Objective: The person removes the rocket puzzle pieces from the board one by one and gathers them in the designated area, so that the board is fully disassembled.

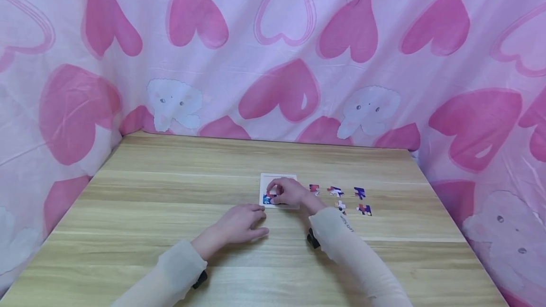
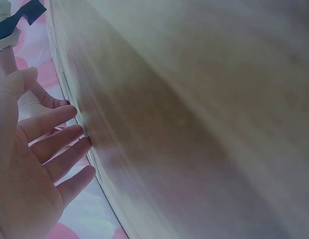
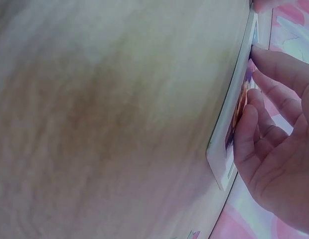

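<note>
Five loose pieces (image 1: 335, 191) at the tray's (image 1: 265, 181) three o'clock look light, stiff, best pinched edgewise; the left hand (image 1: 244, 224) lies relaxed at eight, while whether the bent right hand (image 1: 291, 192) grips anything is unclear.

High head view, facing forward-down, close wrist views, tilted — head, right wrist seemingly sharing tray (image 1: 262, 185)
</note>
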Available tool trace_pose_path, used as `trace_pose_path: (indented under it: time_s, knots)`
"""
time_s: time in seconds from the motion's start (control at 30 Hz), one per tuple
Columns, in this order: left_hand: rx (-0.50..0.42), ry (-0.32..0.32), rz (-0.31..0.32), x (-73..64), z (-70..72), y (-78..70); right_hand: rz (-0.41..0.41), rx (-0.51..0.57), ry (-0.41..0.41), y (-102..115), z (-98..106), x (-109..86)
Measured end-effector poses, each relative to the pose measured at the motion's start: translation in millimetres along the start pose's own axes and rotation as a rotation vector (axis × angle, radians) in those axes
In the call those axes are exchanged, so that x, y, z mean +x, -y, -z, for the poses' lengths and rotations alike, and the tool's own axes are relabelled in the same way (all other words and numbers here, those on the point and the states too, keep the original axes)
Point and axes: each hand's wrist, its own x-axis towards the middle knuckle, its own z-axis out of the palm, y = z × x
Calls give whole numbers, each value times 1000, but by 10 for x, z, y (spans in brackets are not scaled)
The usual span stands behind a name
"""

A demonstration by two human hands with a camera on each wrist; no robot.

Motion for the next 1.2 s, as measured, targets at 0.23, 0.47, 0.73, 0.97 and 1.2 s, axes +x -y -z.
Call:
trace_pose_path:
  time_s: [0.23,0.47,0.73,0.97,1.2]
  knots:
    - [9,3,5,14,-17,9,-18,60,18,-12,-6,26]
    - [6,18,15,23,11,-12,-52,190,6,-21,-18,28]
    - [-4,21,23,30,24,-9,-37,275,-8,-50,-47,19]
    - [0,23,24,34,21,-6,-2,293,-33,-70,-45,7]
    - [9,10,11,34,29,-7,30,337,-38,-91,-22,-19]
